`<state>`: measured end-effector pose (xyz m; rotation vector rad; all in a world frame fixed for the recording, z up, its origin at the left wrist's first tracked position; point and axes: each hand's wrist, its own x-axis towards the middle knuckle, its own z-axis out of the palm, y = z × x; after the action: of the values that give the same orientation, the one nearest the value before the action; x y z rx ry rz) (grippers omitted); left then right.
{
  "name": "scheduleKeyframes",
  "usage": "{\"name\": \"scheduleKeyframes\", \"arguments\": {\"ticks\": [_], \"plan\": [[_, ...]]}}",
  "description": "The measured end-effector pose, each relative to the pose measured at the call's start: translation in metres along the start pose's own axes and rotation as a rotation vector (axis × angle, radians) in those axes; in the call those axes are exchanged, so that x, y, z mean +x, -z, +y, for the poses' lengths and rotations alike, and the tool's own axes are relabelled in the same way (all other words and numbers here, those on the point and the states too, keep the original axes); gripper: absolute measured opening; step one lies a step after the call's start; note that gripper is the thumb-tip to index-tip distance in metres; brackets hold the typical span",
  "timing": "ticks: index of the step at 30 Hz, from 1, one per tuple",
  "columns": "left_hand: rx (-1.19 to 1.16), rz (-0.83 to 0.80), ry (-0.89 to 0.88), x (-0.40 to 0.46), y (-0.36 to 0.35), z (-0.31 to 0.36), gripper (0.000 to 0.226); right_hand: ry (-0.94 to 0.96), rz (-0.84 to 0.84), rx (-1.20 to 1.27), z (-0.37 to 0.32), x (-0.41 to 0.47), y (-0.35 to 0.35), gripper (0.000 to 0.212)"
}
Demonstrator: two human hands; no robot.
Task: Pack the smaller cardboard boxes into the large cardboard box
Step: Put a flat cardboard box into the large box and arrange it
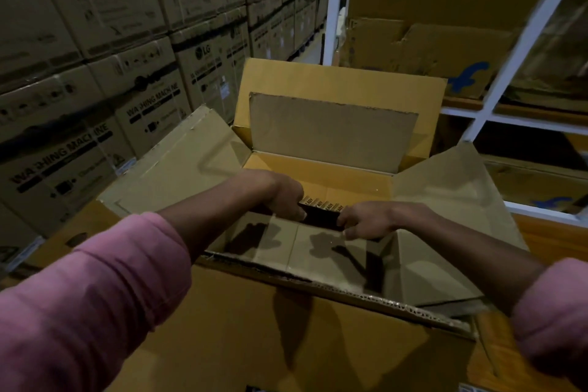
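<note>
The small box [319, 216] is a dark, flat thing held inside the big box [318, 175], low down near the floor of it, with printed tape just behind it. Its long axis runs left to right, so each end points straight into a hand. Left hand [281, 197] has its fingers curled over the left end, right hand [366, 221] pinches the right end, so both are closed on it and neither is really nearer. Looks to me like it's about to be set flat on the bottom, so the move is basically straight down. All 4 flaps [331, 127] are folded open. Outside that: stacked washing machine cartons [95, 105] on the left and white shelving [509, 73] on the right.
</note>
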<state>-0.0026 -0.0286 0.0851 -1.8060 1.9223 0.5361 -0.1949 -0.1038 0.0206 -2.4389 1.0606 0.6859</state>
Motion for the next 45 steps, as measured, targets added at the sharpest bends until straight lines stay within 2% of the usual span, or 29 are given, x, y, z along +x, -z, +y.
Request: {"name": "scheduleKeyframes", "arguments": {"ticks": [2,5,7,10,13,17,22,29,37,45], "plan": [[0.009,0.002,0.003,0.012,0.006,0.009,0.052,0.0,-0.055,-0.009,0.0,0.015,-0.009,0.044],[0.0,0.004,0.026,0.033,0.012,0.02,0.042,-0.033,-0.157,-0.04,0.003,0.037,-0.028,0.06],[-0.022,-0.044,0.056,0.046,0.012,0.024,0.035,-0.046,-0.184,-0.1,0.008,0.046,-0.04,0.06],[-0.06,-0.171,0.109,0.063,0.009,0.025,0.021,0.0,-0.087,-0.086,0.023,0.048,-0.034,0.062],[-0.044,-0.198,0.167,0.071,0.013,0.023,0.024,0.064,0.032,-0.002,0.042,0.041,-0.002,0.071],[-0.036,-0.064,0.185,0.081,0.029,0.02,0.035,0.022,0.256,-0.114,0.063,0.036,0.046,0.077],[-0.077,0.039,0.171,0.086,0.046,0.038,0.05,-0.045,0.394,-0.163,0.095,0.061,0.086,0.076],[-0.093,0.089,0.154,0.102,0.043,0.05,0.053,-0.081,0.46,-0.155,0.119,0.084,0.092,0.074],[-0.093,0.092,0.142,0.114,0.041,0.058,0.055,-0.065,0.46,-0.127,0.128,0.087,0.102,0.077],[-0.085,0.085,0.147,0.109,0.033,0.058,0.055,-0.056,0.461,-0.133,0.129,0.088,0.105,0.067]]}}
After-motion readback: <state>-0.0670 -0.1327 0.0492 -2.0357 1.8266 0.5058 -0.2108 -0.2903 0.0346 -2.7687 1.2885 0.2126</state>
